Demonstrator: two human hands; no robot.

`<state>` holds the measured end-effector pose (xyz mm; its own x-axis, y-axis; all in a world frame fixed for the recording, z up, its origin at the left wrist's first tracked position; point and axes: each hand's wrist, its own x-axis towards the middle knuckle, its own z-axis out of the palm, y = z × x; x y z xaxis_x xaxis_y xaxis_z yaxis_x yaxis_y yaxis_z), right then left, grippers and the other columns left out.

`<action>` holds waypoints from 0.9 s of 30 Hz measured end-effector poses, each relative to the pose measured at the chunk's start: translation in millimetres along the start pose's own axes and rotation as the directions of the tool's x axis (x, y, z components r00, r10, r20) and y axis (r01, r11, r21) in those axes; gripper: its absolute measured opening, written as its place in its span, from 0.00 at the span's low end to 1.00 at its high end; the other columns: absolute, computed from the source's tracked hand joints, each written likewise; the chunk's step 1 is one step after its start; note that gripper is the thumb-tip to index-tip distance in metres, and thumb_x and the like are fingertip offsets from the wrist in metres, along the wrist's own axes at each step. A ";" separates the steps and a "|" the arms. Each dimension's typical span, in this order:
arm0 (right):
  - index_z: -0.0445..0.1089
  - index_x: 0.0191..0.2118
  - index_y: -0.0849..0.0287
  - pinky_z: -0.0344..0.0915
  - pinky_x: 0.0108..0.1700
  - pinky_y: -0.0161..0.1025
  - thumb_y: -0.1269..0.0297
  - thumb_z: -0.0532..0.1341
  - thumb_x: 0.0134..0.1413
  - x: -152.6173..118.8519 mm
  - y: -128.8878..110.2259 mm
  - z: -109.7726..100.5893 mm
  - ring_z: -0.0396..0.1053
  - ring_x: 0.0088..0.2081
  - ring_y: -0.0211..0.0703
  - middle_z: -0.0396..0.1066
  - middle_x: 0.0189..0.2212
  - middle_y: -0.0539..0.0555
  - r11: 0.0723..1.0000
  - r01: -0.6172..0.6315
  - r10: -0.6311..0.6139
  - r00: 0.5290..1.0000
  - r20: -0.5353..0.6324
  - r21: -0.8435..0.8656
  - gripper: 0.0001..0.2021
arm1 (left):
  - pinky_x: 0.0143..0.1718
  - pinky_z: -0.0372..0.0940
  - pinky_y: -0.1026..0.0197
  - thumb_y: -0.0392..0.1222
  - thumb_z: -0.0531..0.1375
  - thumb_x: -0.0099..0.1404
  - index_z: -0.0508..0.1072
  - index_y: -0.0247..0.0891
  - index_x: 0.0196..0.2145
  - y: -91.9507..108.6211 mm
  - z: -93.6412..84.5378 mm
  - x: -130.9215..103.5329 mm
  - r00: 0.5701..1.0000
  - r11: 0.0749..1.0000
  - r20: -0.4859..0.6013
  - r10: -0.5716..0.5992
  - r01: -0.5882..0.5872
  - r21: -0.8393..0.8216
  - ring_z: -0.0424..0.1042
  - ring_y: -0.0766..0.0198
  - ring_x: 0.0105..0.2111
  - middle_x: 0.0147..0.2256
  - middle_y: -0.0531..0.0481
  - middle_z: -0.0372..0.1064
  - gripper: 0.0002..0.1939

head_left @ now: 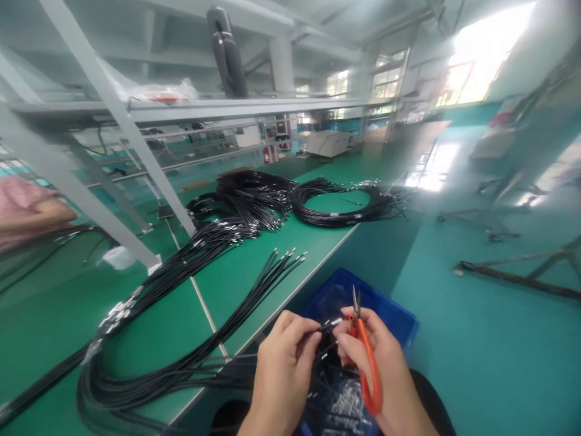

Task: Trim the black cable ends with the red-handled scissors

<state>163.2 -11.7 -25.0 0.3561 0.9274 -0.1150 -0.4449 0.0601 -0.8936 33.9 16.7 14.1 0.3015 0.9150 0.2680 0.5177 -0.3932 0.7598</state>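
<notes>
My left hand (290,357) is closed in a pinch on the end of a black cable (325,327). Close beside it, my right hand (376,351) is wrapped round a pair of scissors (372,384) with orange handles, the narrow metal blades pointing up and away. The right thumb and forefinger come near the cable's pale tip; whether they touch it I cannot tell. Below both hands is a blue bin (394,312) with clear plastic scraps (349,402) in it. A loose bundle of black cables (254,297) with light tips curves over the table edge to my left.
The green table (245,260) carries a long taped cable bundle (158,281), a dark cable heap (258,194) and a coiled cable ring (318,212). White posts (122,127) hold a shelf (272,109) above. Another person's arm (40,215) is at the far left.
</notes>
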 end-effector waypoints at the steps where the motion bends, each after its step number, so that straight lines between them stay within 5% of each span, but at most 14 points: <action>1: 0.62 0.40 0.56 0.63 0.25 0.33 0.64 0.68 0.42 -1.4 -0.2 1.1 0.66 0.22 0.35 0.70 0.25 0.46 0.999 0.003 -0.002 1.000 -0.020 0.033 0.19 | 0.29 0.60 0.65 0.38 0.57 0.61 0.74 0.41 0.30 -3.5 2.6 -2.4 0.999 0.998 0.022 -0.036 0.037 -0.052 0.68 0.62 0.28 0.28 0.50 0.67 0.06; 5: 0.62 0.41 0.55 0.64 0.31 0.35 0.66 0.67 0.42 -3.6 0.5 5.9 0.69 0.28 0.38 0.72 0.29 0.48 0.993 -0.013 0.020 0.998 -0.059 0.117 0.19 | 0.28 0.59 0.64 0.39 0.58 0.60 0.73 0.39 0.26 -13.8 6.3 -8.0 0.991 0.982 0.058 -0.121 0.128 -0.142 0.65 0.62 0.26 0.25 0.52 0.66 0.07; 17: 0.62 0.40 0.55 0.63 0.29 0.33 0.68 0.66 0.44 -2.4 1.1 11.7 0.67 0.25 0.35 0.69 0.26 0.46 0.981 -0.021 0.028 0.999 -0.032 0.193 0.17 | 0.27 0.56 0.64 0.39 0.57 0.60 0.74 0.39 0.26 -13.5 9.7 -12.9 0.987 0.987 0.089 -0.136 0.143 -0.076 0.64 0.63 0.25 0.24 0.52 0.66 0.08; 24: 0.63 0.39 0.57 0.61 0.26 0.33 0.69 0.63 0.47 -8.7 3.8 19.7 0.64 0.25 0.37 0.67 0.26 0.48 0.912 -0.225 0.231 0.973 0.024 0.342 0.12 | 0.29 0.63 0.64 0.40 0.56 0.61 0.70 0.38 0.31 -8.2 12.9 -15.4 0.978 0.896 0.112 -0.176 0.206 -0.394 0.68 0.63 0.26 0.27 0.51 0.69 0.05; 27: 0.64 0.38 0.57 0.60 0.26 0.31 0.70 0.63 0.48 -15.0 0.9 27.5 0.61 0.24 0.34 0.65 0.24 0.46 0.908 -0.253 0.254 0.966 0.042 0.332 0.11 | 0.27 0.63 0.65 0.41 0.58 0.59 0.69 0.38 0.34 -6.0 13.8 -14.1 0.982 0.894 0.063 -0.178 0.188 -0.407 0.67 0.64 0.25 0.27 0.52 0.67 0.05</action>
<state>134.9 -15.4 -12.2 0.1961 0.9270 -0.3196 -0.7676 -0.0576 -0.6384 37.6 4.8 -2.4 0.2545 0.9629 0.0903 0.1940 -0.1423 0.9706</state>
